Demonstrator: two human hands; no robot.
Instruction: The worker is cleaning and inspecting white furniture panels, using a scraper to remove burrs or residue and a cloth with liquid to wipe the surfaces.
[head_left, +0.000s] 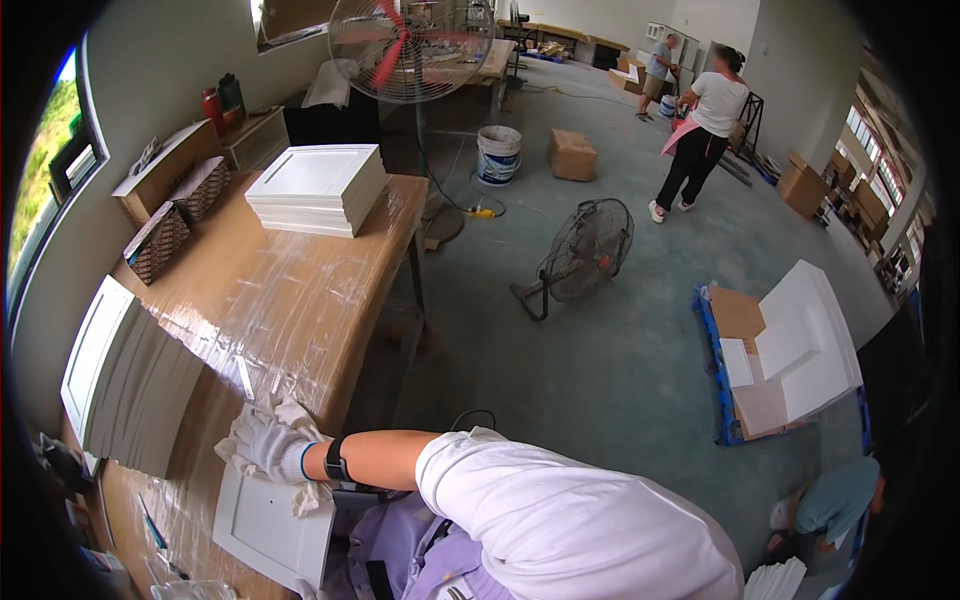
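Observation:
My right hand [268, 447], in a white knit glove with a dark band on the wrist, is closed on a crumpled off-white rag [300, 412]. It presses the rag on the far end of a white framed panel [270, 520]. The panel lies on the film-covered table [290, 290], near its front edge. At the panel's near edge a bit of white glove shows, seemingly my left hand [308, 590]; its fingers are mostly hidden by the lower rim of the picture.
White panels are stacked at the table's far end [315, 190], and another row [135, 390] stands on the left. Patterned boxes [160, 240] sit by the wall. Fans [590, 250], a bucket [498, 155] and a loaded blue pallet [715, 375] occupy the floor. Other people [710, 110] are farther off.

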